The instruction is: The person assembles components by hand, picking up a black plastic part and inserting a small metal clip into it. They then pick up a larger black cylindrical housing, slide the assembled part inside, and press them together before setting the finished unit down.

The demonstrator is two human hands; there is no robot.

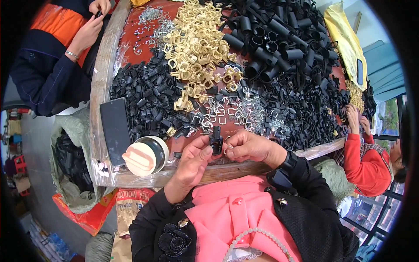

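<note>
Close to the table's near edge, my left hand [192,160] grips a small black plastic part [216,140] upright between thumb and fingers. My right hand [252,147] is closed in a pinch right beside that part. Between its fingertips is a small pale bit, mostly hidden; I cannot make out what it is. Just beyond my hands lie bent silvery wire clips [248,109] in a loose heap. Small black plastic pieces [144,89] are piled to the left, and more black pieces [301,118] spread to the right. Farther back rises a heap of tan ring-like pieces [196,48].
Black tubes [279,52] are heaped at the back right. A dark phone-like slab [115,131] and a cream-lidded jar [144,158] stand near the wooden table edge [222,172]. A sack [74,126] sits left. Other people's hands work at left [87,35] and right [354,118].
</note>
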